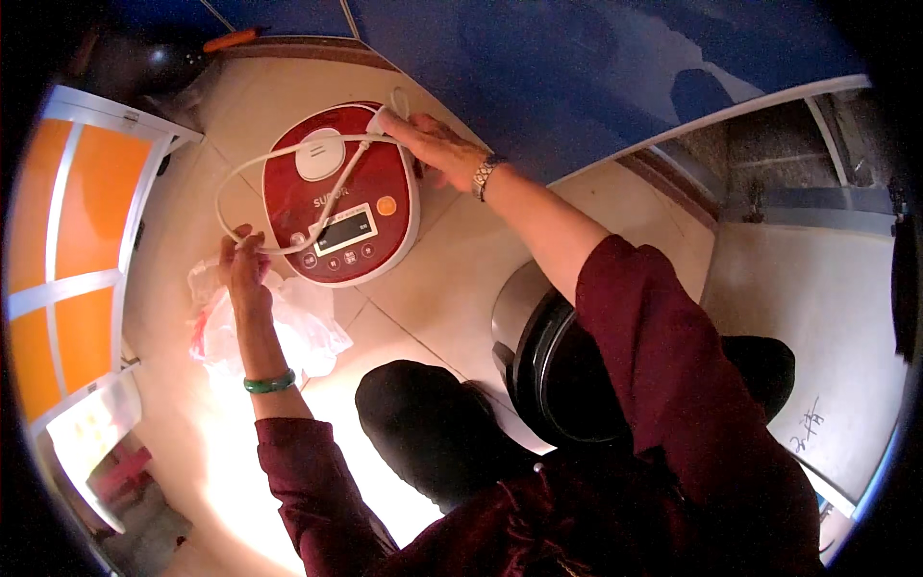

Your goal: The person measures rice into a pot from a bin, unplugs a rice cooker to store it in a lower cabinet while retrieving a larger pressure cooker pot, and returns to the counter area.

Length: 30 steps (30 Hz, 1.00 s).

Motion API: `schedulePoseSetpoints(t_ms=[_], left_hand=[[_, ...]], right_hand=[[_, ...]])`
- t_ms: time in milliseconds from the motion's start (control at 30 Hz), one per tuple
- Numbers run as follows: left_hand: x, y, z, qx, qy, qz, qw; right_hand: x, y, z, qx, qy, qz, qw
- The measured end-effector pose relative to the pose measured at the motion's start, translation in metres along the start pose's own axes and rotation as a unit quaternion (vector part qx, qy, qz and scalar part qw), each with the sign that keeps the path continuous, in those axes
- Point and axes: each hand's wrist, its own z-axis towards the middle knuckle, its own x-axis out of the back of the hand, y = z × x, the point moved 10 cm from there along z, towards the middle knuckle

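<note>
A red Supor rice cooker (pixel 288 209) with a white base stands on the tiled floor in front of me, its display and buttons facing my way. Over its lid runs a white power cord (pixel 249 160) in a wide loop. My left hand (pixel 245 263) pinches the loop at the cooker's front left corner. At the back right of the cooker, my right hand (pixel 436 148) grips the cord with a white end piece, probably the plug, partly hidden by the fingers. A crumpled white plastic bag (pixel 299 321) lies below the cooker, close to my left wrist.
Blue cabinet fronts (pixel 519 65) border the far side. Orange panelled doors (pixel 97 205) stand at left. A round steel-and-black container (pixel 515 310) sits beside my right knee, partly behind my arm. A pale panel (pixel 807 310) bearing handwriting is at right. Strong light washes out the floor at lower left.
</note>
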Motion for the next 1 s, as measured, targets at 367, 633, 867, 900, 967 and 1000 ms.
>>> schedulePoseSetpoints(t_ms=[367, 633, 867, 900, 967, 1000], left_hand=[[-0.088, -0.029, -0.004, 0.124, -0.203, -0.297, 0.925], [-0.093, -0.027, -0.014, 0.106, -0.140, -0.357, 0.917], [-0.071, -0.004, -0.031, 0.085, -0.069, -0.351, 0.930], [-0.070, -0.006, -0.034, 0.098, -0.072, -0.350, 0.929], [-0.070, 0.017, -0.047, 0.073, -0.057, -0.317, 0.944], [-0.055, 0.020, -0.050, 0.055, -0.024, -0.289, 0.955]], right_hand=[[0.005, 0.032, 0.042, 0.106, 0.140, -0.053, 0.983], [-0.002, 0.025, 0.037, 0.145, 0.161, 0.088, 0.972], [-0.003, 0.000, 0.033, 0.188, 0.147, 0.000, 0.971], [-0.002, -0.006, 0.031, 0.201, 0.140, -0.020, 0.969], [0.000, -0.024, 0.025, 0.231, 0.125, -0.059, 0.963], [-0.002, -0.039, 0.014, 0.249, 0.119, -0.051, 0.960]])
